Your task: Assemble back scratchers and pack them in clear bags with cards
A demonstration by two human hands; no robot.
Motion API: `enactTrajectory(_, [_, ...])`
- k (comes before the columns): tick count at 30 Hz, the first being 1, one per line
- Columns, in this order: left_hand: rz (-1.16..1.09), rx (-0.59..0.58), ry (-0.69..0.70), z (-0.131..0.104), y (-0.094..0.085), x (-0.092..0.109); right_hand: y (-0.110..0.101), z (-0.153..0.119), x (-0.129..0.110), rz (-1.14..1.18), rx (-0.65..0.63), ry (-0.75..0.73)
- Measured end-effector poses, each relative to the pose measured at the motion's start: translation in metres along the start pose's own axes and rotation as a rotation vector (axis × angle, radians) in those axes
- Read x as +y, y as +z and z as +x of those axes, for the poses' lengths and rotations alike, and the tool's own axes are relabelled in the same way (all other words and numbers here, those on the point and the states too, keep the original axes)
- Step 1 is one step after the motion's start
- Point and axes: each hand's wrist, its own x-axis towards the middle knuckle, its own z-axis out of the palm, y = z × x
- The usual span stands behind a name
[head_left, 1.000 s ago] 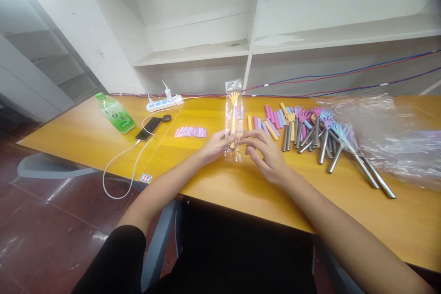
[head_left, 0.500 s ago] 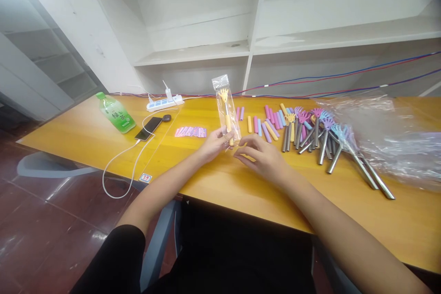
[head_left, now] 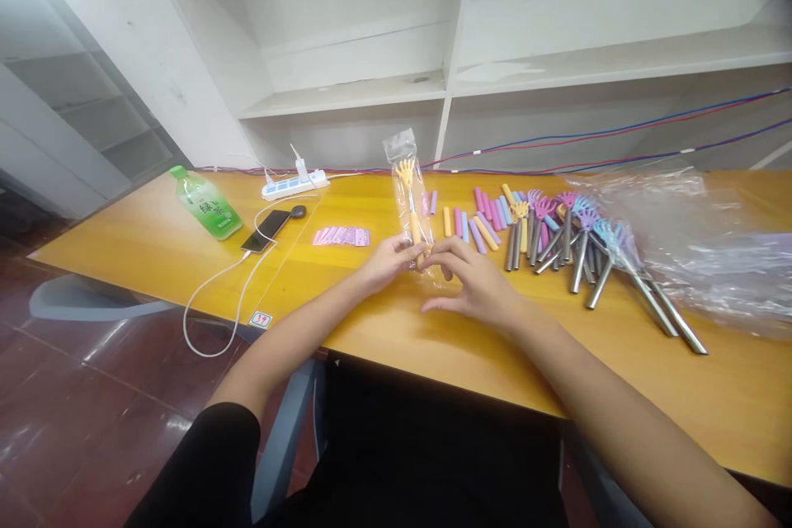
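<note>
My left hand (head_left: 389, 261) pinches the lower handle of the yellow scratcher (head_left: 406, 173) through its clear bag (head_left: 399, 148), thumb and fingers closed. My right hand (head_left: 473, 280) is about half open, fingers curled and thumb spread well away; its fingertips meet the bag's lower part, though whether they press the film or just brush it I can't quite tell. The scratcher points claw-end away from me over the tabletop (head_left: 371, 334), left of the loose coloured sleeves (head_left: 465, 227). To work this well, I'd keep the left pinch steady on the firm handle, guide the slack film lightly with my right fingertips, and avoid dragging it against the claw.
</note>
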Motion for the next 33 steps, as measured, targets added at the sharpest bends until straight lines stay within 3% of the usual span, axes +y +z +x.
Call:
enactTrajectory(7, [0.013, -0.007, -0.020, -0.001, 0.000, 0.005, 0.008, -0.001, 0.006, -0.166, 0.065, -0.081])
enactTrajectory(14, [0.076, -0.116, -0.034, -0.004, 0.002, -0.001, 0.010, 0.000, 0.007, -0.169, 0.164, 0.016])
enactTrajectory(21, [0.029, -0.127, -0.074, -0.003, 0.004, 0.001, 0.010, 0.000, 0.003, -0.141, 0.179, 0.116])
enactTrajectory(33, [0.270, -0.330, -0.065, -0.012, 0.001, 0.025, 0.007, -0.001, 0.003, -0.058, 0.212, 0.216])
